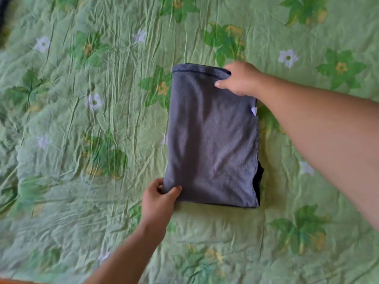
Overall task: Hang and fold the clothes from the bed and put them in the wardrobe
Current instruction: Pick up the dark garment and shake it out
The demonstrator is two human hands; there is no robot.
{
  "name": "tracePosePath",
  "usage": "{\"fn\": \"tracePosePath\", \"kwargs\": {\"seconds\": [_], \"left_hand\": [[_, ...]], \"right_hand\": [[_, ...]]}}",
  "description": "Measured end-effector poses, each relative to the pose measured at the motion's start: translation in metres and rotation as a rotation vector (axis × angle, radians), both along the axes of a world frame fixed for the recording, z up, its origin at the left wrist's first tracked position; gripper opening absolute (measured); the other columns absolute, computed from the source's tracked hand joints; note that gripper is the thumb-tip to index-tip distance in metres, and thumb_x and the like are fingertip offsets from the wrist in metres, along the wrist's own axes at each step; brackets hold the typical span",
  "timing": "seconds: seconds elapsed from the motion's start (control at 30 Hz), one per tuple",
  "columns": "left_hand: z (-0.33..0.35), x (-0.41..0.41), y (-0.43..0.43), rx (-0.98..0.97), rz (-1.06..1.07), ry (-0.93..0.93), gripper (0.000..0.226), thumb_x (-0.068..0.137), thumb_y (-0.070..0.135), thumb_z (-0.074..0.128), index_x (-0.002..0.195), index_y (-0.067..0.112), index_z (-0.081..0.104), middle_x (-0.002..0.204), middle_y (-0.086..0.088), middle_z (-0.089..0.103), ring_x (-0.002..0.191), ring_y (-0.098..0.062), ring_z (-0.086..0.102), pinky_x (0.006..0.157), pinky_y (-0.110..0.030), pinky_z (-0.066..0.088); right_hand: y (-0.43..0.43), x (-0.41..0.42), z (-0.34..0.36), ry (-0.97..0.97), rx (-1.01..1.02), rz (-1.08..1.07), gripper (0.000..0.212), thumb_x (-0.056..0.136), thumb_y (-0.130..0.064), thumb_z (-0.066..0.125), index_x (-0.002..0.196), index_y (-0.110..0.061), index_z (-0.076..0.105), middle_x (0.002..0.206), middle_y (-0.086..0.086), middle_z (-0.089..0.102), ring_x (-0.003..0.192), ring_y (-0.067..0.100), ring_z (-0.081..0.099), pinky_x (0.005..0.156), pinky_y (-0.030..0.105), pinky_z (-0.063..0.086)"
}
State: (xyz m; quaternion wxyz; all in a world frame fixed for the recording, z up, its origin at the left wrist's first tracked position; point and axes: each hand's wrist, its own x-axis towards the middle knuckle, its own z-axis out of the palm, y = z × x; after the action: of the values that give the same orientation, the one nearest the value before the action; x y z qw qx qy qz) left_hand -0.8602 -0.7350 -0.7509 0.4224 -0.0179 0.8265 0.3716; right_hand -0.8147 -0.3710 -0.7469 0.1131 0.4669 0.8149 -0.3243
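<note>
On green bedspread (82,181), folded grey garment (211,136)

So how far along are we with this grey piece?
Done: the grey garment lies folded into a neat rectangle on the green bedspread. In hand: the left hand pinches its near corner, the right hand grips the far corner. Left: carrying it to the wardrobe, which is out of view.

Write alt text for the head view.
Two hands hold a folded grey garment flat on a green floral bedspread: the left hand pinches its near left corner, the right hand grips its far right corner. A white tag shows at its right edge.
</note>
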Motion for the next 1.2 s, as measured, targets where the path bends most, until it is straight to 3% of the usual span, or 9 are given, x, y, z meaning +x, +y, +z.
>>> {"fn": "tracePosePath", "kwargs": {"seconds": [0.13,0.3,0.4,0.53,0.63,0.73,0.93,1.07,1.2], "left_hand": [[0.007,-0.040,0.010,0.133,0.161,-0.133,0.015,0.088,-0.005,0.065,0.095,0.009,0.062,0.079,-0.005,0.068,0.065,-0.009,0.067,0.060,-0.029,0.059],[0.014,-0.142,0.043,0.187,0.115,0.093,0.033,0.089,-0.004,0.065,0.112,0.017,0.052,0.084,-0.006,0.062,0.066,-0.016,0.063,0.054,-0.029,0.053],[0.014,-0.196,0.082,0.222,0.069,0.241,0.042,0.089,0.001,0.069,0.123,0.018,0.050,0.089,-0.002,0.060,0.075,-0.018,0.061,0.066,-0.036,0.052],[0.008,-0.201,0.101,0.005,-0.335,0.668,0.054,0.093,0.017,0.058,0.143,0.025,0.041,0.148,-0.012,0.038,0.132,-0.030,0.046,0.112,-0.044,0.040],[0.000,-0.156,0.089,-0.065,-0.842,0.935,0.066,0.098,0.045,0.046,0.157,0.034,0.020,0.168,-0.008,-0.005,0.155,-0.029,-0.006,0.123,-0.054,0.003],[-0.022,-0.127,0.078,-0.198,-1.053,0.976,0.073,0.097,0.063,0.036,0.159,0.039,0.007,0.167,-0.009,-0.018,0.153,-0.028,-0.018,0.121,-0.062,-0.002],[-0.048,-0.147,0.066,-0.208,-1.092,0.955,0.073,0.094,0.076,0.017,0.157,0.047,-0.007,0.166,-0.006,-0.023,0.152,-0.025,-0.022,0.120,-0.063,-0.004],[-0.043,-0.148,0.065,-0.138,-1.032,0.842,0.075,0.095,0.073,0.029,0.157,0.047,-0.003,0.166,-0.004,-0.024,0.151,-0.021,-0.026,0.122,-0.058,-0.006],[-0.024,-0.168,0.075,0.024,-0.691,0.757,0.078,0.092,0.053,0.060,0.156,0.035,0.019,0.167,-0.009,-0.004,0.154,-0.031,-0.001,0.121,-0.052,0.012]], "right_hand": [[0.004,0.021,0.000,0.089,-0.152,-0.234,0.025,0.085,-0.035,0.077,0.100,-0.016,0.069,0.092,0.004,0.067,0.089,0.026,0.065,0.077,0.030,0.048],[-0.014,0.062,0.000,0.058,-0.441,-0.426,0.035,0.086,-0.017,0.077,0.116,-0.003,0.066,0.113,0.014,0.071,0.103,0.030,0.068,0.101,0.043,0.051],[-0.043,0.075,-0.008,0.060,-0.545,-0.501,0.042,0.087,-0.010,0.075,0.125,0.000,0.060,0.124,0.012,0.068,0.110,0.028,0.064,0.104,0.042,0.048],[-0.076,0.062,-0.007,0.044,0.082,-0.379,0.069,0.083,-0.024,0.078,0.139,-0.013,0.040,0.128,0.013,0.055,0.110,0.034,0.055,0.085,0.039,0.043],[-0.101,0.036,-0.005,0.085,0.555,0.168,0.072,0.089,-0.043,0.064,0.152,-0.020,0.039,0.155,0.019,0.035,0.141,0.043,0.034,0.109,0.058,0.033],[-0.100,0.003,-0.016,-0.050,0.522,0.452,0.077,0.092,-0.064,0.048,0.158,-0.033,0.024,0.168,0.008,0.010,0.155,0.034,0.001,0.118,0.069,0.003],[-0.042,-0.002,-0.032,-0.222,0.366,0.484,0.092,0.082,-0.089,0.014,0.157,-0.038,0.001,0.167,-0.006,0.007,0.155,0.022,0.001,0.115,0.073,0.000],[-0.038,-0.002,-0.023,-0.203,0.400,0.415,0.098,0.079,-0.089,0.036,0.153,-0.027,0.024,0.159,0.002,0.025,0.149,0.024,0.020,0.114,0.063,0.017],[-0.029,-0.015,0.000,-0.213,0.526,0.496,0.071,0.077,-0.072,0.064,0.121,-0.018,0.051,0.128,0.006,0.052,0.123,0.030,0.042,0.098,0.053,0.034]]}}
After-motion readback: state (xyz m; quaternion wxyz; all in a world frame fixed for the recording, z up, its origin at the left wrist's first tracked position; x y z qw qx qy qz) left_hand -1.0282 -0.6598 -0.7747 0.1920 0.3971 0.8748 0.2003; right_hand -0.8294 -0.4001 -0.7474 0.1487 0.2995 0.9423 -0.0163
